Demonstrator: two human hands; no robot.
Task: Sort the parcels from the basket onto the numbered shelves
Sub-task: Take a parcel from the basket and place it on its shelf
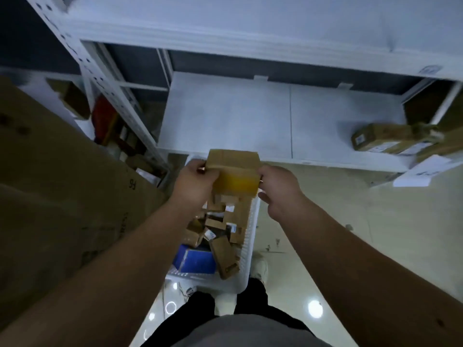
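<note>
both my forearms reach forward and down from the bottom corners of the view, meeting over the far end of the white basket (246, 249) on the floor in front of my feet. my left hand (194, 182) is turned knuckles up, its fingers curled over the left end of a small brown cardboard parcel (234, 171). my right hand (279, 190) closes on the opposite end, fingers wrapped out of sight behind the box and the thumb lying loose just under its lower right corner. so both hands are clamped on the same parcel, one at each end, holding it level in the air above the basket and just in front of the edge of the low white shelf (250, 116). the near face of the parcel is covered in yellowish tape.

below it the basket is full of more small brown boxes (220, 229) heaped at all angles, with a blue box (194, 259) at the near left corner. on the right end of the same shelf lies a long brown parcel with labels (383, 140), well apart from my hands. a large cardboard carton (57, 186) stands at my left, beside the perforated white shelf upright (105, 81).
</note>
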